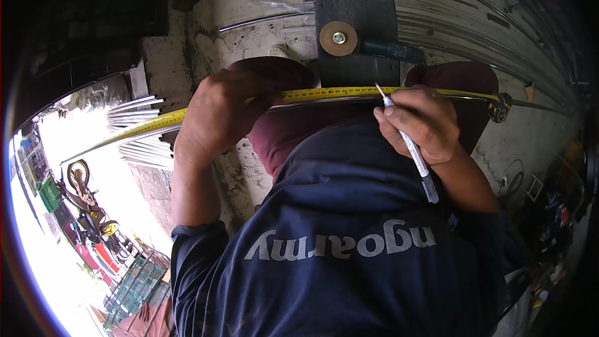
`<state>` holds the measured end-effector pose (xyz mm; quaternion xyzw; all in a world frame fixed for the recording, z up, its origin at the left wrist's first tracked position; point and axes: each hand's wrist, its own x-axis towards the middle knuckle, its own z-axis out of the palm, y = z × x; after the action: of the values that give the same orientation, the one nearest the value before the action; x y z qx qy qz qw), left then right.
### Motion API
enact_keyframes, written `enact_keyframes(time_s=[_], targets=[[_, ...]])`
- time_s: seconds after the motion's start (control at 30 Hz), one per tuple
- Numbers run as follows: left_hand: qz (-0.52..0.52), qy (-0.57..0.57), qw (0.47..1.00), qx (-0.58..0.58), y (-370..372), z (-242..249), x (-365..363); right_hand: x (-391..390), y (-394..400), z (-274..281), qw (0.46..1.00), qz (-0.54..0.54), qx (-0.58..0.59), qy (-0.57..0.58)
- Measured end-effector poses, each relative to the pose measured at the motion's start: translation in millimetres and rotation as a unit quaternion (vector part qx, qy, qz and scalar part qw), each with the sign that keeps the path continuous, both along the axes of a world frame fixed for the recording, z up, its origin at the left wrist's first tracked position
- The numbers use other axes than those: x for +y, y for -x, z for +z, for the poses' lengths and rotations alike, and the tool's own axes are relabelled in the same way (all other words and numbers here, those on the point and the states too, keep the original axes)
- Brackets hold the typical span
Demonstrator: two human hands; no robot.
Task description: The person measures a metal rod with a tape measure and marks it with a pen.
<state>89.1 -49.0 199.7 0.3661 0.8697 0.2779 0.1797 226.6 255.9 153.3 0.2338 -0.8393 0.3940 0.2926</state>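
A yellow tape measure (337,92) is stretched across my lap, running out past my left hand to the far left. Its case (499,108) hangs at the right end of the blade. Alongside the blade lies a thin shiny metal rod or tube (312,102). My left hand (218,109) is closed around the blade and the metal piece, fingers curled over them. In my right hand (427,125) is a white marker pen (412,150), its tip pointing up at the blade's near edge. The cap sits on the pen's back end.
Ahead, an angle grinder (390,50) with a brown disc rests on a dark board (355,0). Long metal rods (449,28) lie on the floor to the right. Bundled metal tubes (146,153) stick out at left, near a motorcycle (90,209) in bright daylight.
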Motion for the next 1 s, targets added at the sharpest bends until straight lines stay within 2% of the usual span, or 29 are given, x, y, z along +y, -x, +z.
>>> enact_keyframes(time_s=[0.03,0.1,0.13,0.17,0.2,0.23,0.3,0.4,0.57,0.63,0.77,0.83,0.87,0.97,1.0], targets=[[0.003,0.0,1.0,0.0,-0.6,-0.2,0.0,21.1,2.7,3.9,0.996,-0.035,0.046,-0.069],[0.007,0.001,1.0,-0.003,-0.8,-0.6,-1.7,73.8,-1.8,10.6,0.969,-0.135,0.018,-0.205],[0.007,0.002,1.0,-0.005,-0.2,-1.3,-2.7,102.7,-7.1,3.8,0.953,-0.204,-0.021,-0.223],[0.008,0.001,1.0,-0.005,0.7,-2.3,-3.1,126.1,-16.8,0.0,0.92,-0.288,-0.088,-0.252],[0.004,-0.001,1.0,0.001,1.6,-3.4,-3.2,152.9,-25.6,1.9,0.885,-0.31,-0.168,-0.305],[0.001,-0.003,1.0,0.008,2.2,-4.9,-3.6,162.0,-34.6,15.9,0.806,-0.35,-0.357,-0.317],[0.004,0.002,1.0,0.008,2.7,-5.0,-3.1,182.0,-50.0,16.3,0.727,-0.379,-0.507,-0.266],[0.014,0.004,1.0,-0.012,2.5,-0.3,0.7,240.0,-99.6,-29.1,0.822,-0.313,-0.47,-0.08],[-0.012,0.002,0.999,-0.032,8.9,24.6,17.3,242.3,-110.0,-35.9,0.809,-0.321,-0.488,-0.073],[-0.027,0.051,0.998,-0.006,11.9,15.0,7.4,243.2,-108.0,-29.4,0.792,-0.328,-0.51,-0.07],[0.049,0.148,0.987,0.021,30.0,30.5,3.9,244.1,-103.7,-15.9,0.815,-0.307,-0.487,-0.063],[0.09,0.176,0.979,0.041,43.2,38.0,-6.3,235.9,-90.8,11.7,0.793,-0.323,-0.511,-0.075],[0.106,0.138,0.983,0.061,48.0,39.7,-9.2,231.9,-84.7,21.4,0.78,-0.329,-0.527,-0.081],[0.109,-0.001,0.991,0.079,56.3,47.5,9.3,223.2,-72.4,23.0,0.865,-0.31,-0.369,-0.138],[0.083,-0.014,0.991,0.102,56.8,43.7,26.0,210.0,-61.8,29.5,0.875,-0.307,-0.349,-0.139]])
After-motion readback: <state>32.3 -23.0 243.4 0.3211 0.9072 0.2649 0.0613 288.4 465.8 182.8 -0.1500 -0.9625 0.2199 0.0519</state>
